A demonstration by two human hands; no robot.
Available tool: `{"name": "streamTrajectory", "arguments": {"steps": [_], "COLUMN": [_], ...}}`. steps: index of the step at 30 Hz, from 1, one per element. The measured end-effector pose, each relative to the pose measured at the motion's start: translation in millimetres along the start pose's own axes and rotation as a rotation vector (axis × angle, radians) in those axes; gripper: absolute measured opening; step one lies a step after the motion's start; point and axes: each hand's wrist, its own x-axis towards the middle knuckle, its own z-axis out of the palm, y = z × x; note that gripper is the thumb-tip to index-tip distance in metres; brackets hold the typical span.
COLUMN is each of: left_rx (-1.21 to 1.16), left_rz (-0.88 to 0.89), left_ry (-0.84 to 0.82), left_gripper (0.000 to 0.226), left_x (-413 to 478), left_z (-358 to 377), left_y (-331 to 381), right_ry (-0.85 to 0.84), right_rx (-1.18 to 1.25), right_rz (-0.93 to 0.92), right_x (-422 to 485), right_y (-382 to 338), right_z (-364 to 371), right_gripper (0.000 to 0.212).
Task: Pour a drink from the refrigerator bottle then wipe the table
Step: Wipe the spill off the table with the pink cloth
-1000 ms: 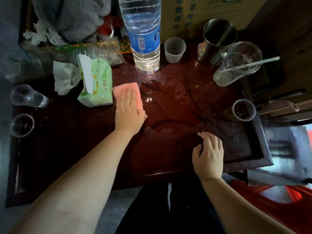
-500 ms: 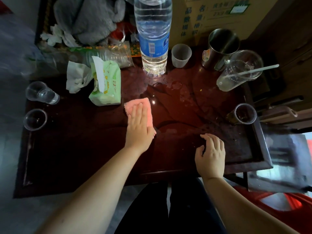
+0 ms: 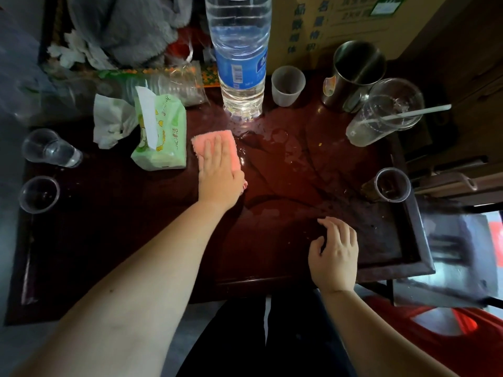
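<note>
My left hand [image 3: 219, 172] lies flat on a pink cloth [image 3: 215, 141], pressing it onto the dark red table [image 3: 109, 240] just left of a spill of water [image 3: 272, 159]. A large clear water bottle [image 3: 241, 58] with a blue label stands upright at the back, right behind the puddle. My right hand [image 3: 336, 254] rests on the table near its front edge, fingers slightly curled and holding nothing. A small frosted plastic cup [image 3: 288, 85] stands to the right of the bottle.
A green tissue pack [image 3: 160, 134] and crumpled tissue [image 3: 111, 121] lie left of the cloth. Two clear cups [image 3: 51, 152] [image 3: 39, 194] sit at the left edge. A steel mug [image 3: 355, 72], a tipped clear cup with a straw [image 3: 386, 112] and another cup [image 3: 392, 185] stand on the right.
My left hand has slid the pink cloth back and forth over the wet patch beside the tissue pack. The right hand has stayed in place.
</note>
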Motion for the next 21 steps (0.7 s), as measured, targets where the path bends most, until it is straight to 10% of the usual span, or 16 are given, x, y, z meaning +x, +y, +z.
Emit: {"name": "streamTrajectory", "arguments": {"steps": [21], "left_rx": [-0.086], "left_rz": [0.538], "left_ry": [-0.118], "left_gripper": [0.064], "left_x": [52.2], "left_z": [-28.1], "left_y": [-6.5], "right_ry": [-0.012], "right_rx": [0.009], "right_rz": [0.006], "right_x": [0.8], "right_y": [4.9], "right_z": [3.4], "right_gripper": [0.033]}}
